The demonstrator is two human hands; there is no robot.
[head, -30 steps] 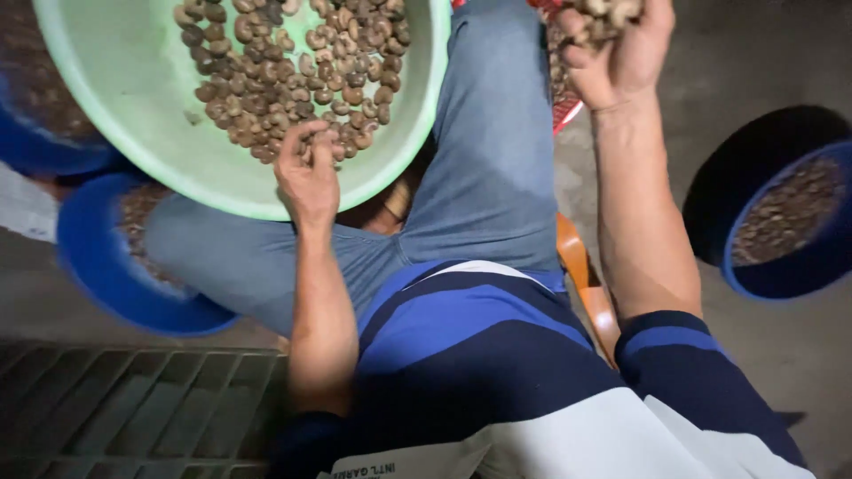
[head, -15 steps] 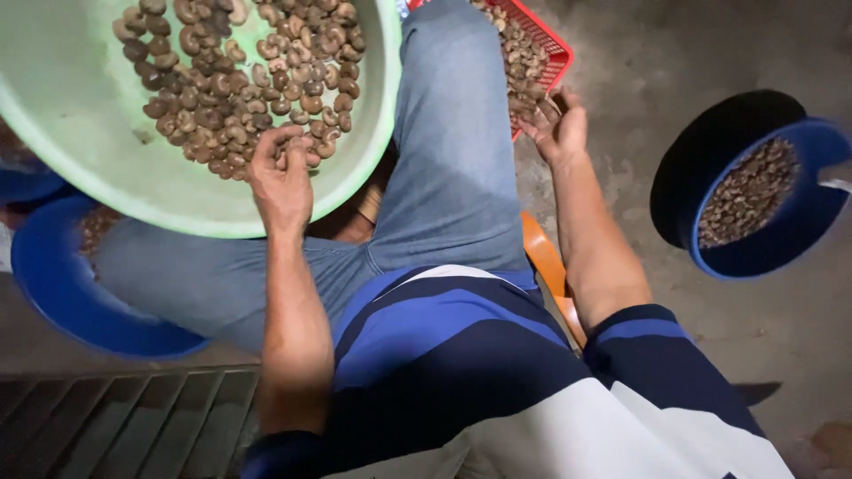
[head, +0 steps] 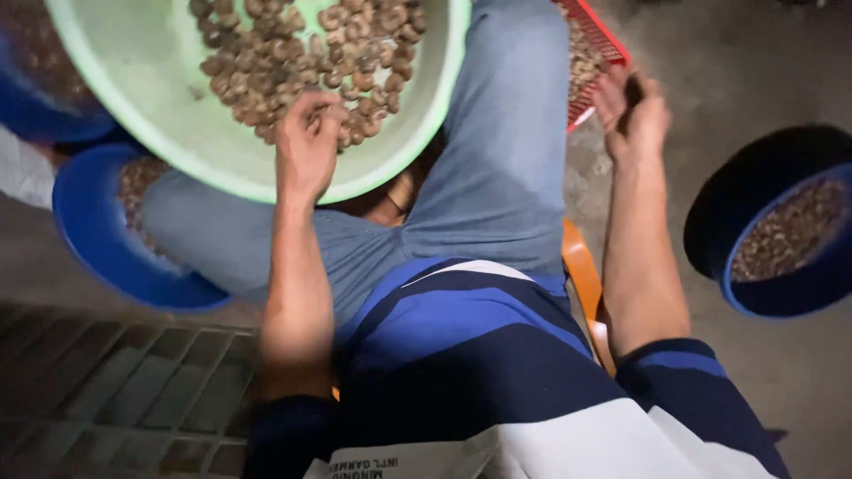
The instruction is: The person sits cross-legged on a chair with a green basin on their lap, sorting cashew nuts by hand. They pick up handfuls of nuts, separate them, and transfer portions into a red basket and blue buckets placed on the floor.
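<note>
Over concrete, right hand has dropped beside red basket, grip unclear; left hand pinches nuts.

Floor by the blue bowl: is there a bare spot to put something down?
Yes: bare concrete floor lies between the red basket and the right blue bowl. More lies below that bowl. The lap is crowded: the green basin of nuts fills it, with the left blue bowl beside.
</note>
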